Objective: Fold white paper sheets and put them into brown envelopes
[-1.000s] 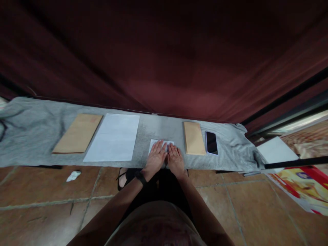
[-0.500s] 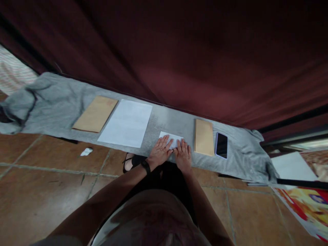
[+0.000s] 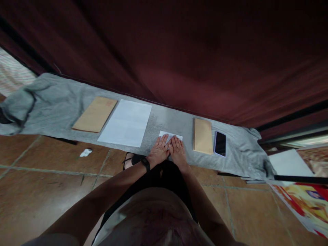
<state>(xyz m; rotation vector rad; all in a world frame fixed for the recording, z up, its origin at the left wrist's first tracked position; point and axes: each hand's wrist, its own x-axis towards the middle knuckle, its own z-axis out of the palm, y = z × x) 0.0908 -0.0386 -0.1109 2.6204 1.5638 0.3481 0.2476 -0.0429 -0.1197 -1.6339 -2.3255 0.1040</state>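
Observation:
A small folded sheet of white paper lies near the front edge of the cloth-covered bench, mostly hidden under my fingers. My left hand rests flat on its left part, fingers stretched out. Beside it, almost touching, my right hand lies flat on the right part, its fingers also extended. To the left is a stack of large white paper, with brown envelopes next to it. On the right lie more brown envelopes in a narrower pile.
A phone lies right of the narrower pile. Grey cloth covers the long bench, and a dark red curtain hangs behind it. A crumpled white scrap is on the tiled floor. A colourful printed box stands at lower right.
My right hand has shifted left across the folded paper, closer to my left hand. The left hand stays nearly in place. The envelopes, large paper and phone have not moved on the bench.

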